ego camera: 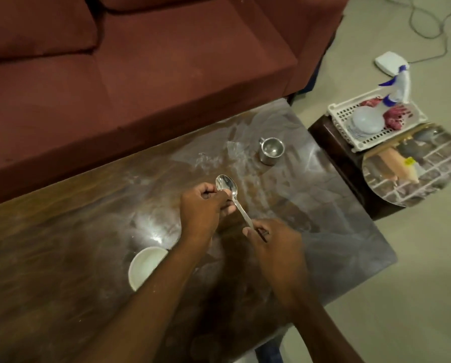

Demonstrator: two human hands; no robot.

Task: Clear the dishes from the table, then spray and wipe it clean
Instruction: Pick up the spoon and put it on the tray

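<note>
Spoon (231,197) held over table (337,244) by both hands: left hand (202,208) curled at bowl end, right hand (274,241) pinched on handle tip. Steel cup (271,150) upright on table beyond spoon. White bowl (146,265) near left forearm. Basket (360,142) on side table, spray bottle (399,87), plates (365,123), red cloth (397,116) inside.

Two bare arms, no sleeves

Left hand (202,209) and right hand (274,238) wear no rings, watch or gloves; forearms are uncovered to the frame's edge.
</note>
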